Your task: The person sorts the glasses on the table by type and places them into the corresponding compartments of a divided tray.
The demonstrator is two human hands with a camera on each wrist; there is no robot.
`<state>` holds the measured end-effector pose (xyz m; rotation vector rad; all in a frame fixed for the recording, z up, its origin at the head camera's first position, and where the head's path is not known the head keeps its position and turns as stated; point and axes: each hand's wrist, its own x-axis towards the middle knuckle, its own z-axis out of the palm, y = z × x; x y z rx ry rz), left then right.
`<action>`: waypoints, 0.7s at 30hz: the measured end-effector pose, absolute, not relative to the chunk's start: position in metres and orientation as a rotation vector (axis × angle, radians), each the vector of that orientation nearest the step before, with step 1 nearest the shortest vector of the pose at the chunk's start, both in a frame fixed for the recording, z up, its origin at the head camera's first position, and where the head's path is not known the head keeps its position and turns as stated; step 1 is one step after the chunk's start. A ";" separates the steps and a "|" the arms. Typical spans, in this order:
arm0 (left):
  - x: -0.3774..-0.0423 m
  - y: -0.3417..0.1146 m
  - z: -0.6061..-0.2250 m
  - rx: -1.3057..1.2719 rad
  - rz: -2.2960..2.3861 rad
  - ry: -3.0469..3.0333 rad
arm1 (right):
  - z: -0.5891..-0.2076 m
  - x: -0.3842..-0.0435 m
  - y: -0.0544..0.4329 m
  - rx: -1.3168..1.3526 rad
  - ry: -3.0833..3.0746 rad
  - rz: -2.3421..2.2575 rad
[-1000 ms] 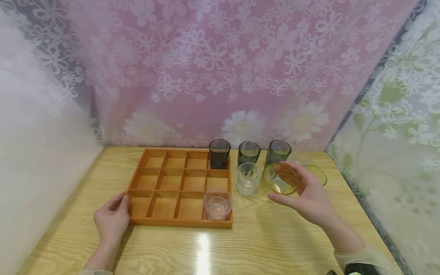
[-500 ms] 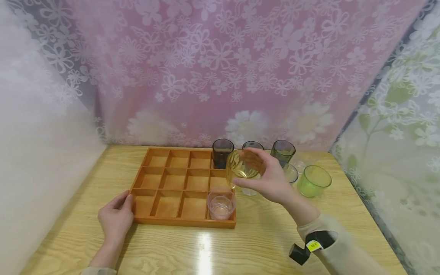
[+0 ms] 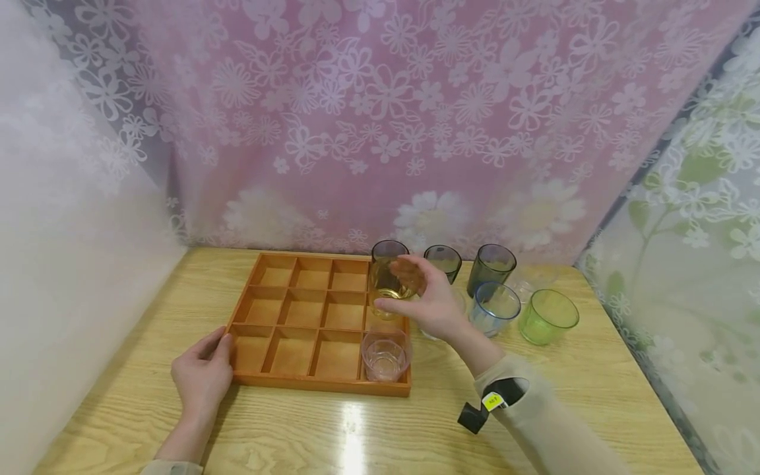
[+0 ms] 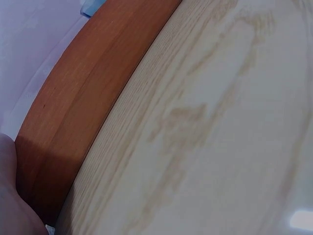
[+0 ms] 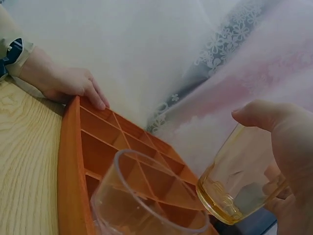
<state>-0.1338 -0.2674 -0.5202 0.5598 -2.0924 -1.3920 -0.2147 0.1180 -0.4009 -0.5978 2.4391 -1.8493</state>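
My left hand (image 3: 202,373) grips the near left corner of a wooden compartment tray (image 3: 297,384), its thumb at the rim. In the right wrist view its fingers reach over the tray's edge. My right hand (image 3: 436,303) holds a yellow glass (image 5: 239,181) round its side, thumb and fingers on opposite sides. This glass is over the tray's right column, at the middle row, its base tilted toward the tray. Behind it, a dark grey glass (image 3: 388,252) stands in the far right compartment. A clear pinkish glass (image 3: 386,359) sits in the near right compartment.
Right of the tray stand two dark grey glasses (image 3: 491,272), a blue-rimmed glass (image 3: 495,311), a green glass (image 3: 548,318) and a small clear glass (image 3: 525,289). Another clear glass is mostly hidden behind my right hand. A pink floral curtain (image 3: 320,132) hangs behind the table.
My right hand has carried the yellow glass left from among the glasses to over the tray, uncovering the blue-rimmed and green ones. The left hand keeps its grip on the tray.
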 end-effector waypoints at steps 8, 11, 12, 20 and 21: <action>-0.133 -0.268 -0.520 0.563 -1.399 -2.097 | -0.426 -0.219 0.112 -0.545 2.442 -1.852; -0.133 -0.269 -0.520 0.558 -1.394 -2.102 | -0.431 -0.218 0.109 -0.512 2.478 -1.826; -0.133 -0.269 -0.520 0.558 -1.394 -2.102 | -0.432 -0.218 0.108 -0.505 2.487 -1.822; -0.132 -0.268 -0.518 0.553 -1.429 -2.093 | -0.444 -0.218 0.100 -0.419 2.562 -1.780; -0.132 -0.268 -0.517 0.557 -1.426 -2.095 | -0.445 -0.218 0.100 -0.420 2.572 -1.779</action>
